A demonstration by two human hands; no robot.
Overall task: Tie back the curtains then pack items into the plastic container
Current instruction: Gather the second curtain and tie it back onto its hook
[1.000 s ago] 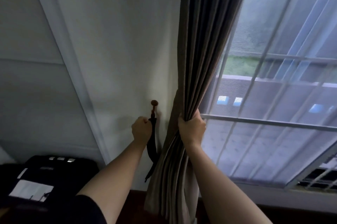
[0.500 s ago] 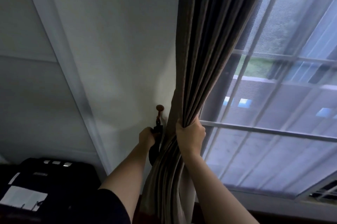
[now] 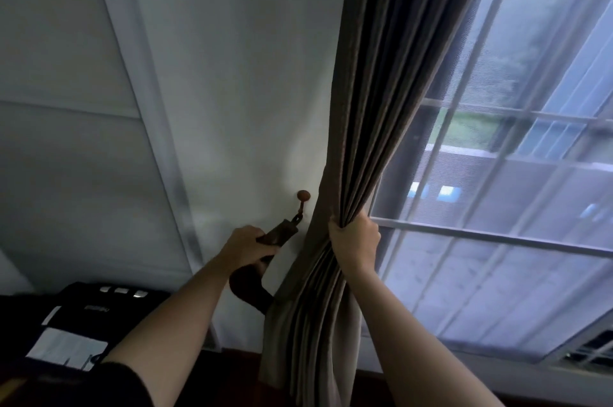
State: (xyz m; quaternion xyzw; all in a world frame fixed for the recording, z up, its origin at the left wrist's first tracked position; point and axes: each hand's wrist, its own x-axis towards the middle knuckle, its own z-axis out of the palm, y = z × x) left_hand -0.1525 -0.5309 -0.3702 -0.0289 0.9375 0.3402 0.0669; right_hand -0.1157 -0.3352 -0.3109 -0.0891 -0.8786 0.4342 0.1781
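A grey-brown curtain [image 3: 374, 114] hangs gathered in folds at the left edge of the window. My right hand [image 3: 355, 240] grips the bunched folds at mid height. Left of it a brown knob hook [image 3: 303, 196] sticks out of the white wall. A dark tieback strap [image 3: 282, 231] hangs from the hook by a small ring and loops down toward the curtain. My left hand [image 3: 247, 249] is closed on the strap just below the hook. No plastic container is in view.
A window [image 3: 517, 240] with white bars and a sheer screen fills the right side. A black case [image 3: 83, 317] with a white label stands at the lower left against the wall. A dark wooden floor strip shows along the bottom.
My left hand has pulled the strap away from the wall to the left, so it now runs slanted from the hook. My right hand keeps its grip on the curtain. The view has tilted slightly.
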